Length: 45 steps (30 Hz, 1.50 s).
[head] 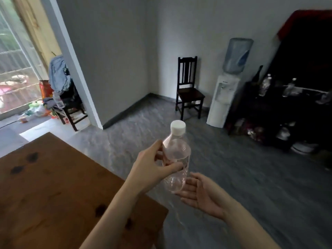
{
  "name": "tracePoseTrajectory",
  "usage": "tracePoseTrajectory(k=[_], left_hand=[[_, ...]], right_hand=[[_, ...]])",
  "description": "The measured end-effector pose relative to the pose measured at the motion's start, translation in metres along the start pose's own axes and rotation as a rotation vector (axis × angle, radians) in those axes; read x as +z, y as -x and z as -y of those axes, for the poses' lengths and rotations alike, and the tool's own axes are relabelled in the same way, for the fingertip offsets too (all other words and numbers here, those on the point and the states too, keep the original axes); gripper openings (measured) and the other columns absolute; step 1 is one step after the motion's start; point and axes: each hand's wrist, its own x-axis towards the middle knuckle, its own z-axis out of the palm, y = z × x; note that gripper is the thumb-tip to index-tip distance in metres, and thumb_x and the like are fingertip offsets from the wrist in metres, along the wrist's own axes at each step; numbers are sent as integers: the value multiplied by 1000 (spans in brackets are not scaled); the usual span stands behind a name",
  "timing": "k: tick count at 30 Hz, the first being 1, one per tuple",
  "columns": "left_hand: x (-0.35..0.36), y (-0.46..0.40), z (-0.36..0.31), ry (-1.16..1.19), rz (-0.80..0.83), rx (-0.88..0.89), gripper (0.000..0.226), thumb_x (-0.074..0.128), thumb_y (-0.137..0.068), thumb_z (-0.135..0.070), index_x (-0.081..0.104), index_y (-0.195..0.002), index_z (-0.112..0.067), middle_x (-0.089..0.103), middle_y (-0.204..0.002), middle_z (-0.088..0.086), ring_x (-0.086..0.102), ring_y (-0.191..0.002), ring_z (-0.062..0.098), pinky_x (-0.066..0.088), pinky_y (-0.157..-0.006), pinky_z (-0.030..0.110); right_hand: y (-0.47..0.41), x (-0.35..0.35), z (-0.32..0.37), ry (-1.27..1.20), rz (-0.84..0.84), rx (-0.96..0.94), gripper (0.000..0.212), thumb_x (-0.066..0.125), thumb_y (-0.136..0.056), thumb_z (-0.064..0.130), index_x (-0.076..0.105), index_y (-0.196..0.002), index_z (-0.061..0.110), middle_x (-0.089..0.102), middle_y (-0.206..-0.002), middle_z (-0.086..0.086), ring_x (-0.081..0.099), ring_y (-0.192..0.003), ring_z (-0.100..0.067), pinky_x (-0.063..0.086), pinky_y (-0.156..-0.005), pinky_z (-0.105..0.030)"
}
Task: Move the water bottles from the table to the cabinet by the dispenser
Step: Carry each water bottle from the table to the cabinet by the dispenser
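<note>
from the head camera: a clear plastic water bottle (177,155) is held up in the air, out past the corner of the wooden table (53,186) and over the grey floor (233,168). it stands nearly upright, leaning a little, with a white screw cap (177,127) on top. the body is see-through and ribbed lower down, with no label i can make out; whether there is water in it i cannot tell.

the left hand (152,169) grasps the bottle around its middle, thumb across the front and fingers curled round the far side. the right hand (203,191) is released, palm up and fingers loosely spread, cupped just beside and under the bottle's base; whether it actually touches the base i cannot tell.

well beyond the bottle, against the far wall, stands a white water dispenser (224,97) with a blue jug (237,54) upside down on top. just right of the dispenser is a dark cabinet (269,114), and on its top stand two more clear bottles (265,85) (289,88) and a dark glass bottle (257,73). left of the dispenser is a dark wooden chair (188,88). far left of the bottle, by the window, another chair (70,105) is draped with clothes (58,76).
</note>
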Motion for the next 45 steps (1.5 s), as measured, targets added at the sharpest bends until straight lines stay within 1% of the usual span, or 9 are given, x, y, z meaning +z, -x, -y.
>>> tracePoseTrajectory(k=[5, 8, 10, 13, 18, 26, 32, 36, 45], left_hand=[[88, -53, -52, 25, 167, 112, 36, 82, -68, -53, 58, -94, -47, 71, -94, -24, 66, -88, -4, 53, -81, 20], [142, -81, -80, 67, 236, 152, 40, 82, -68, -54, 59, -99, -47, 71, -96, -23, 67, -91, -2, 56, -87, 29], [172, -97, -97, 90, 277, 173, 43, 82, -67, -54, 60, -103, -45, 72, -98, -22, 67, -93, -2, 56, -89, 32], [206, -116, -115, 108, 323, 188, 43, 83, -69, -51, 60, -105, -43, 71, -98, -21, 66, -94, -2, 54, -89, 28], [244, -156, -135, 104, 371, 194, 44, 84, -71, -49, 61, -108, -43, 72, -98, -22, 66, -94, -2, 53, -90, 29], [295, -248, -131, 93, 404, 199, 47, 80, -67, -57, 61, -108, -44, 72, -100, -21, 68, -96, 0, 55, -94, 41], [323, -357, -128, 139, 403, 205, 46, 85, -72, -47, 62, -111, -41, 73, -103, -19, 68, -97, -1, 55, -92, 32], [340, -432, -132, 144, 421, 237, 43, 85, -75, -45, 62, -111, -40, 72, -101, -22, 67, -95, -4, 53, -88, 25], [391, -553, -135, 125, 486, 292, 43, 84, -79, -37, 60, -115, -34, 70, -104, -21, 62, -100, -5, 44, -82, 4]], right_hand=[[23, -99, 24, -81, -122, -66, 34, 46, -97, 34, 65, -103, 7, 75, -100, -10, 71, -88, -24, 54, -73, -32], [38, -159, 40, -145, -177, -106, 38, 46, -97, 35, 62, -118, 7, 68, -124, -16, 71, -93, -25, 56, -67, -29], [44, -192, 52, -185, -198, -137, 36, 45, -97, 34, 61, -114, 7, 69, -121, -16, 70, -94, -26, 55, -67, -30], [51, -228, 67, -225, -226, -166, 28, 46, -98, 32, 59, -95, 8, 73, -96, -11, 69, -96, -31, 55, -68, -33], [44, -271, 93, -278, -217, -153, 28, 47, -97, 33, 59, -101, 8, 74, -91, -9, 70, -92, -29, 58, -64, -32], [-14, -333, 149, -303, -225, -133, 38, 47, -96, 34, 60, -119, 5, 69, -115, -15, 71, -90, -28, 57, -65, -32], [-75, -373, 238, -289, -247, -150, 43, 46, -98, 35, 63, -119, 1, 73, -107, -16, 72, -85, -29, 59, -60, -31], [-116, -397, 298, -348, -281, -165, 52, 44, -99, 40, 56, -130, 0, 67, -122, -22, 72, -84, -32, 59, -56, -32], [-178, -465, 386, -447, -292, -182, 67, 30, -101, 54, 56, -127, -2, 68, -123, -21, 70, -92, -34, 60, -59, -34]])
